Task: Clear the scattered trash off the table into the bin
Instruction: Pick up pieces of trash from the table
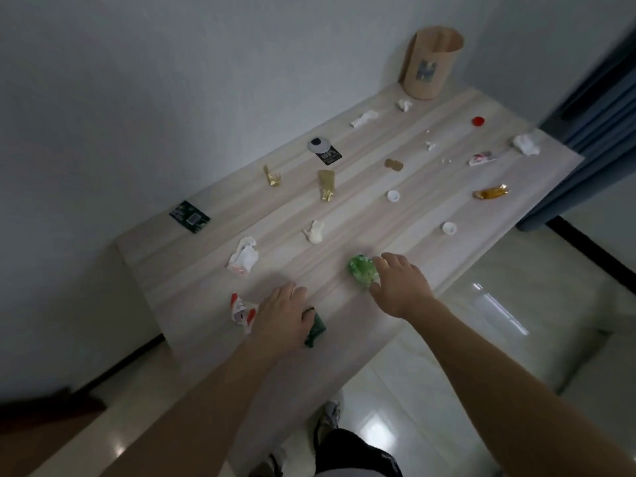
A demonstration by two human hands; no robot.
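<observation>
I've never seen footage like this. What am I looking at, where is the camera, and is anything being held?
There is no machine here: a person works with bare hands, and the single picture comes from a wide-angle camera worn on the head, looking down along both arms. The long pale table carries scattered trash: crumpled white tissues, gold wrappers, white bottle caps, a red cap. The tan bin stands at its far end. The right hand has thumb and fingers on either side of a light green wrapper, apparently pinching it. The left hand lies flat with straight fingers, partly covering a dark green wrapper; it does not seem to grip it.
</observation>
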